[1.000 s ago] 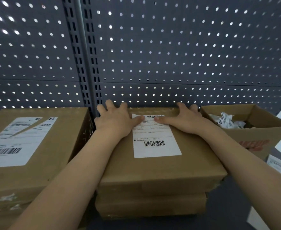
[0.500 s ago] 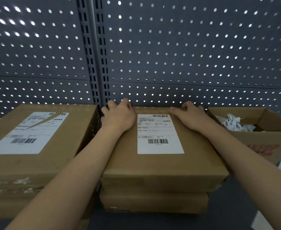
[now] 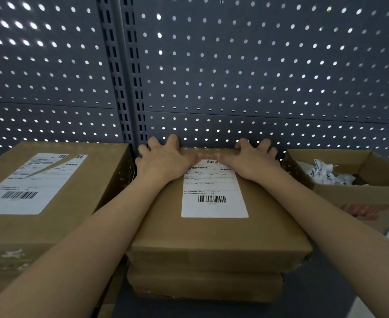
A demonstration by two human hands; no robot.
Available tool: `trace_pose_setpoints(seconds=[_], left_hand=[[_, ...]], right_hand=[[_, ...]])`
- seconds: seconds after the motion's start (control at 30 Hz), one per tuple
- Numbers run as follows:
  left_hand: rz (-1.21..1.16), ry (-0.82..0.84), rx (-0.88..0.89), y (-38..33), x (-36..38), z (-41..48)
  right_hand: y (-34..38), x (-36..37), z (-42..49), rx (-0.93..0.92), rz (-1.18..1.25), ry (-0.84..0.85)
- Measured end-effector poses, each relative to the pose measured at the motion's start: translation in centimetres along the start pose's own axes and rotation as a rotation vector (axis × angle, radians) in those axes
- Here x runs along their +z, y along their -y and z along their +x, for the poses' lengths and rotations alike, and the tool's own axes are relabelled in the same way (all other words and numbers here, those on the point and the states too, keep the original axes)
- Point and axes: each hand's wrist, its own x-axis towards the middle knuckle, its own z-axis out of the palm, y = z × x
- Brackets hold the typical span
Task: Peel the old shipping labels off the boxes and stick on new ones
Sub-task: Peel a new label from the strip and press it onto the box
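Brown cardboard: the top box [image 3: 212,235] of a two-high stack is the reference. A white label [image 3: 214,191] is stuck flat on its lid, barcode at the near end. The left hand [image 3: 163,161] and right hand [image 3: 251,160] lie palm-down on the far part of the lid, fingers spread, grasping nothing. Both thumbs touch the label's far edge and cover its corners. Whether the fingertips hook over the far rim: cannot tell.

Beneath it is the lower box [image 3: 205,285], in shadow. Just beside it on the left is a larger box [image 3: 78,226] with a second label [image 3: 28,184], a diagonal line across its far end. To its right, an open carton [image 3: 361,196] holds crumpled scraps [image 3: 326,174]. Behind it is grey pegboard [image 3: 235,76]. Label print is unreadable.
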Motion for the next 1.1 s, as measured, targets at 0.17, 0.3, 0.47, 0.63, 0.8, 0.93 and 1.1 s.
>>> trace_pose_setpoints(seconds=[0.17, 0.3, 0.47, 0.63, 0.8, 0.93, 1.1], left_hand=[[-0.052, 0.044, 0.002, 0.2, -0.3, 0.1], [-0.058, 0.047, 0.025, 0.5, -0.5, 0.0], [-0.013, -0.045, 0.116, 0.6, 0.0, -0.4], [0.145, -0.171, 0.328, 0.6, -1.2, -2.0], [0.12, -0.072, 0.624, -0.1, -0.5, -4.9], [0.254, 0.068, 0.497, 0.1, 1.3, -6.2], [0.293, 0.144, 0.4, 0.1, 1.2, -6.2]], right_hand=[[-0.9, 0.1, 0.1, -0.04, 0.025, 0.005], [-1.0, 0.1, -0.1, -0.068, 0.042, -0.012], [-1.2, 0.2, -0.5, -0.087, 0.033, -0.049], [-0.9, -0.4, -2.1, -0.382, 0.024, -0.29], [-0.6, 0.1, -5.1, -0.837, -0.004, -0.005], [-0.2, 0.5, -5.5, -0.766, -0.233, 0.138], [-0.2, 0.3, -5.8, -0.601, -0.399, 0.173]])
